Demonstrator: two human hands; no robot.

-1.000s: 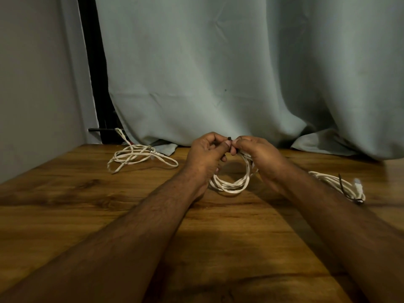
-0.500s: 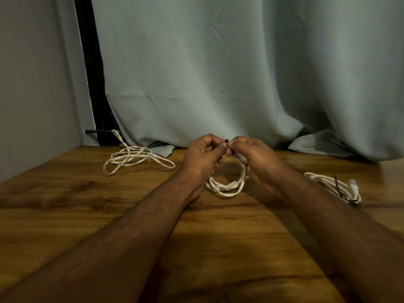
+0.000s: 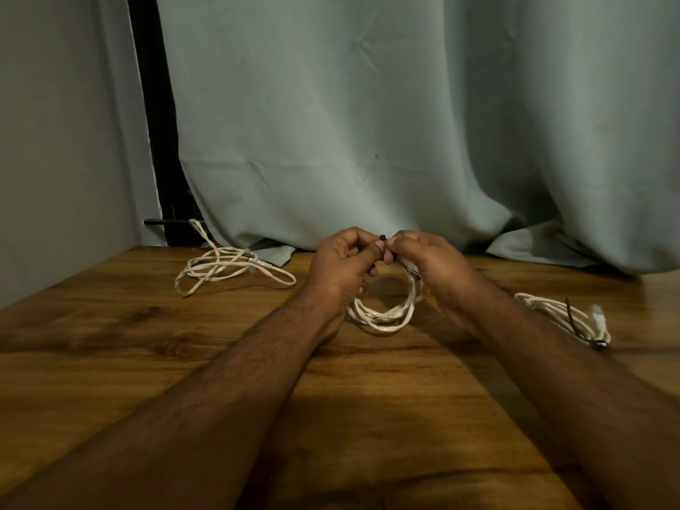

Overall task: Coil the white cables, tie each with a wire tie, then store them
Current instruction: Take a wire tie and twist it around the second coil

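A coiled white cable point(image 3: 390, 314) hangs between my hands just above the wooden table point(image 3: 331, 417). My left hand point(image 3: 340, 266) and my right hand point(image 3: 430, 266) meet at the top of the coil, and both pinch a small black wire tie point(image 3: 383, 238) wrapped there. The coil's upper part is hidden behind my fingers. A loose, uncoiled white cable point(image 3: 228, 268) lies at the back left of the table. On the right lies another coiled white cable point(image 3: 563, 314) bound with a dark tie point(image 3: 574, 318).
A grey-green curtain point(image 3: 368, 123) hangs along the table's back edge, its hem resting on the wood. A grey wall point(image 3: 55, 160) borders the left side. A dark rod point(image 3: 165, 221) sticks out near the back left corner.
Both hands stay together at the top of the coil, working the black tie with small finger motions. The coil has hardly shifted; the view has drifted slightly.
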